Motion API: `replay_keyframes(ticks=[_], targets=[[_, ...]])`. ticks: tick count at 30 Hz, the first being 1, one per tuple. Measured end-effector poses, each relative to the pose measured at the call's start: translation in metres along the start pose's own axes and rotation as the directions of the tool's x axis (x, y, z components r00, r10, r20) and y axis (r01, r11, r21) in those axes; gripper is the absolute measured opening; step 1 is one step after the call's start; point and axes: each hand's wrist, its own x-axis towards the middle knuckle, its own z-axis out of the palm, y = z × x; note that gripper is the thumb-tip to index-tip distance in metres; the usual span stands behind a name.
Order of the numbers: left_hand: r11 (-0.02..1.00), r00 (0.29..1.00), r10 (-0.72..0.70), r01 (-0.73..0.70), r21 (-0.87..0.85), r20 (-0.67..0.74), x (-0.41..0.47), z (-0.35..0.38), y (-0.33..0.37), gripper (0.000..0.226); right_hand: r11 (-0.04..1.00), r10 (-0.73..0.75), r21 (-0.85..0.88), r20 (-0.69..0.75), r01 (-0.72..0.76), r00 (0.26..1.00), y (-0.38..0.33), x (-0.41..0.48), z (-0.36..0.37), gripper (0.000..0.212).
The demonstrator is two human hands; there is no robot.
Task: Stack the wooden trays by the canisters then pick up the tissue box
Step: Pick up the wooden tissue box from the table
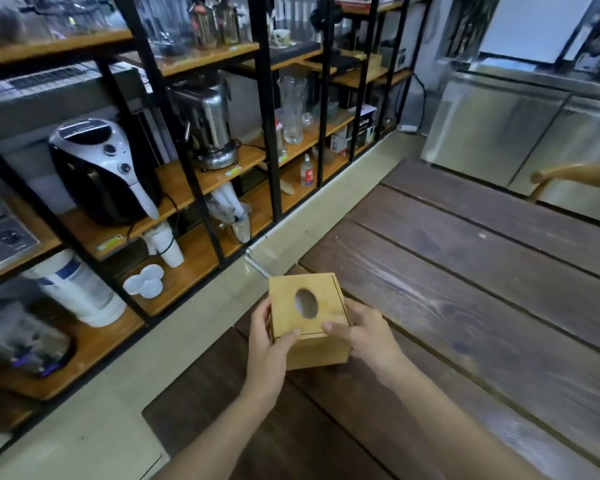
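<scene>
A square wooden tissue box point(321, 349) with an oval hole in its lid is held between both my hands at the left edge of the dark plank table point(465, 306). My left hand point(269, 348) grips its left side with the thumb on the lid's front edge. On the right side my right hand point(368, 332) clasps the box, its thumb resting on the lid. Whether the box rests on the table or is lifted I cannot tell. No wooden trays or canisters appear in view.
A black-framed shelf unit point(187, 188) with wooden boards stands to the left, holding an air fryer point(101, 168), a steel machine point(210, 126), glass vases, paper cups point(165, 245) and small white dishes. Steel cabinets point(520, 133) and a chair back point(575, 173) lie beyond the table.
</scene>
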Motion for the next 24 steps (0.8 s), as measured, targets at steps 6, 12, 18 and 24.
replay_keyframes(ticks=[6,12,18,24], targets=[[0.999,0.971,-0.043,0.044,-0.001,-0.237,-0.047,-0.037,-0.025,0.067,0.992,-0.037,-0.11,0.161,0.056,0.986,0.005,-0.01,0.05,0.075],[0.987,0.913,-0.154,0.161,-0.014,-0.377,-0.078,-0.053,-0.035,0.072,0.924,-0.079,-0.339,0.283,0.177,0.956,0.005,-0.011,0.084,0.07],[0.979,0.886,-0.202,0.185,-0.082,-0.417,-0.074,-0.077,-0.02,0.065,0.904,-0.065,-0.384,0.316,0.191,0.946,0.002,-0.011,0.09,0.073],[0.939,0.872,-0.335,0.341,-0.049,-0.358,-0.061,-0.114,-0.024,0.068,0.926,-0.055,-0.316,0.422,0.204,0.905,0.004,-0.015,0.088,0.076]])
